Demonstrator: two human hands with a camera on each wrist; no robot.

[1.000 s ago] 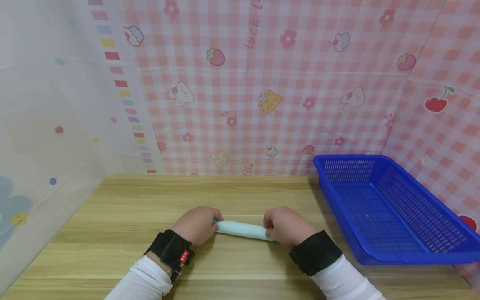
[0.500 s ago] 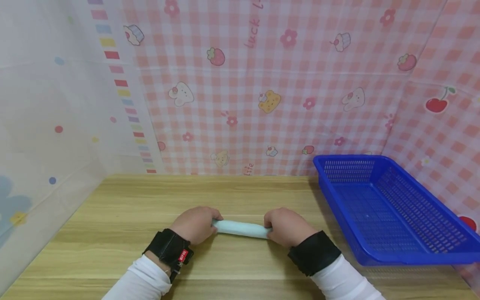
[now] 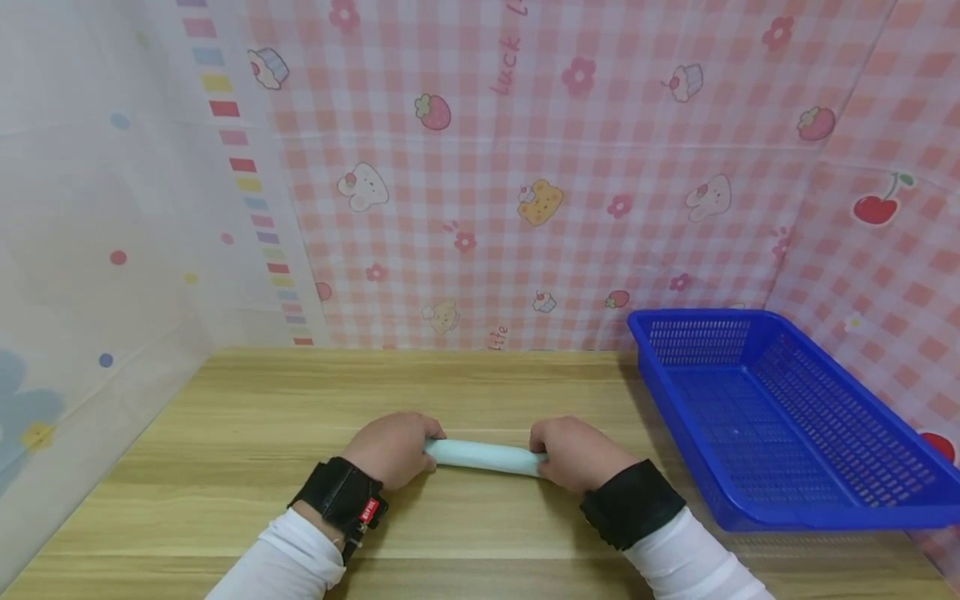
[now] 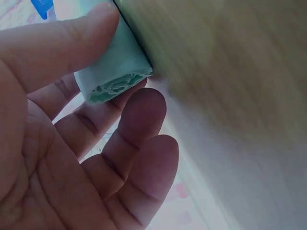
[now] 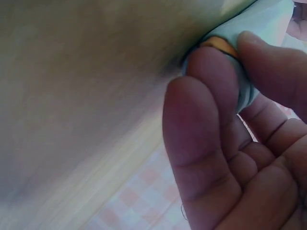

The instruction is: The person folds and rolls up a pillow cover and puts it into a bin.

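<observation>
Both hands on the rolled cloth (image 3: pixel 483 456) — left hand (image 3: pixel 392 448) pinching one end, right hand (image 3: pixel 573 453) gripping the other — on the table (image 3: pixel 225 467).

The right hand (image 5: pixel 240 143) is very close and fills the lower right side. Its fingers (image 5: pixel 211 76) curl round the end of a pale blue-green roll (image 5: pixel 268 19). A thin orange bit (image 5: pixel 218 44) peeks out at that end. The roll lies on the blurry wooden counter (image 5: pixel 86 96).
</observation>
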